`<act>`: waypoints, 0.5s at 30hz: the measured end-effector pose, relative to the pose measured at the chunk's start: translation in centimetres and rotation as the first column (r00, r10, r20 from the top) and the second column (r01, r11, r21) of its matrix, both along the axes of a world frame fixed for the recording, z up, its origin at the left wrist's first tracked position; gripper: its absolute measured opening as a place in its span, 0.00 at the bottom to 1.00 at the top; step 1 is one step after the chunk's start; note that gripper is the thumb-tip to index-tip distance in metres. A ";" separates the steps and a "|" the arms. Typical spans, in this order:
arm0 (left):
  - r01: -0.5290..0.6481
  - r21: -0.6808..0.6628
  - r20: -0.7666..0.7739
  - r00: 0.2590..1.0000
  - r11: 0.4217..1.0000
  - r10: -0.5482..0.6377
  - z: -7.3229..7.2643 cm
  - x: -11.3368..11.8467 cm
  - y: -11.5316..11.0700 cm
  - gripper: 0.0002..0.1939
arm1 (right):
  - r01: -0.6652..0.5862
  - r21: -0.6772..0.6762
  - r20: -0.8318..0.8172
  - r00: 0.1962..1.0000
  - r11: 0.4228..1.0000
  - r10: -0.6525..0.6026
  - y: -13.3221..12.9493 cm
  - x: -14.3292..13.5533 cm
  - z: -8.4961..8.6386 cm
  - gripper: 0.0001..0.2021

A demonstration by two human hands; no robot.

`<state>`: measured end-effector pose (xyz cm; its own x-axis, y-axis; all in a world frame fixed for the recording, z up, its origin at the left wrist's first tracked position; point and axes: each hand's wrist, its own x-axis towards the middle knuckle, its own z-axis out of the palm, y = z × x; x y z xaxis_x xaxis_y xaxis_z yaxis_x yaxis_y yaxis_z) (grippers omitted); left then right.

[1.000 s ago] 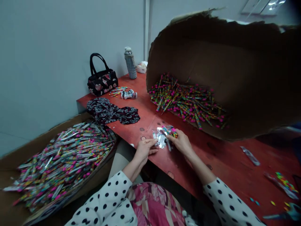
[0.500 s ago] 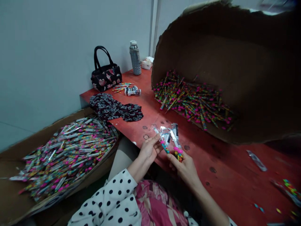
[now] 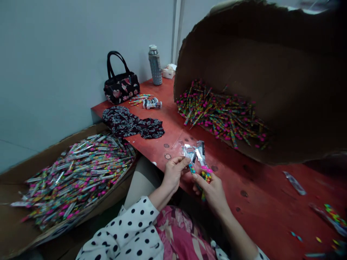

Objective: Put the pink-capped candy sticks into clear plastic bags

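Note:
My left hand is closed, its thumb and fingers pinching the upper end of a multicoloured stacking pencil. A clear wrapper seems to be around that end, though the fingers hide most of it. My right hand is wrapped round a bunch of the same pencils, pink caps upward, and its thumb touches the pencil that the left hand pinches. Just beyond both hands, several shiny plastic wrappers lie on the red table.
A large tipped carton holds loose pencils. At lower left, another carton holds wrapped pencils. A dark patterned cloth, handbag and flask stand behind. A clear wrapper lies at right.
My left hand has moved slightly right and down, closing its fingers over the pencil's pink end. The right hand's bunch has tilted, with lower ends now showing below the fingers.

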<state>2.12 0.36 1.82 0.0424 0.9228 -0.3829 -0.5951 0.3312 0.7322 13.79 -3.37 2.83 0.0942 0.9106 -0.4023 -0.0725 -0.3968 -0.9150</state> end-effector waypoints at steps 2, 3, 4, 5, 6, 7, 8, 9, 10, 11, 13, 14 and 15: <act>0.067 0.007 -0.023 0.997 0.998 -0.067 0.0 0.4 -0.5 0.13 | 0.016 0.012 -0.065 0.998 1.000 -0.015 0.4 -0.2 0.2 0.19; 0.116 0.011 -0.022 0.993 0.993 -0.115 0.1 0.4 -0.7 0.13 | 0.020 0.019 -0.097 0.995 1.000 -0.018 0.5 -0.3 0.2 0.19; 0.158 0.015 -0.015 0.987 0.987 -0.158 0.2 0.4 -0.8 0.14 | 0.019 0.022 -0.127 0.992 1.000 -0.016 0.6 -0.4 0.2 0.19; 0.173 0.017 -0.007 0.985 0.985 -0.173 0.3 0.3 -0.8 0.14 | 0.010 0.018 -0.156 0.988 1.000 -0.007 0.6 -0.5 0.2 0.19; 0.147 0.019 -0.004 0.989 0.989 -0.147 0.3 0.1 -0.7 0.14 | -0.004 0.009 -0.183 0.983 1.000 0.006 0.5 -0.6 0.0 0.19; 0.090 0.021 -0.005 0.996 0.996 -0.090 0.4 -0.1 -0.6 0.14 | -0.020 -0.001 -0.208 0.978 1.000 0.020 0.3 -0.6 -0.2 0.19; 0.027 0.022 -0.006 1.000 0.999 -0.027 0.5 -0.3 -0.5 0.14 | -0.033 -0.011 -0.228 0.973 0.999 0.030 0.2 -0.7 -0.4 0.19; -0.019 0.020 -0.007 1.000 1.000 0.019 0.5 -0.5 -0.5 0.14 | -0.033 -0.016 -0.238 0.971 0.999 0.028 0.0 -0.8 -0.6 0.19; -0.034 0.015 -0.005 0.999 0.999 0.034 0.4 -0.6 -0.5 0.14 | -0.019 -0.016 -0.243 0.970 1.000 0.014 -0.1 -0.9 -0.8 0.19; -0.014 0.010 -0.001 1.000 1.000 0.014 0.4 -0.6 -0.6 0.14 | 0.002 -0.012 -0.243 0.970 1.000 -0.004 -0.1 -1.0 -1.0 0.19; 0.084 0.002 0.019 0.996 0.996 -0.084 0.2 -0.6 -1.0 0.15 | 0.027 0.004 -0.239 0.971 1.000 -0.026 0.0 -1.3 -1.1 0.18; 0.125 0.005 0.029 0.992 0.992 -0.125 0.2 -0.5 -1.2 0.15 | 0.030 0.015 -0.241 0.970 0.999 -0.025 0.1 -1.4 -1.0 0.18; 0.148 0.015 0.035 0.988 0.989 -0.149 0.2 -0.5 -1.4 0.15 | 0.023 0.026 -0.247 0.969 0.999 -0.016 0.2 -1.5 -0.9 0.17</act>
<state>1.64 -1.06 2.01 0.1932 0.9097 -0.3676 -0.5662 0.4093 0.7155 12.30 -3.14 1.90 0.0135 0.9210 -0.3893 -0.3046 -0.3670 -0.8789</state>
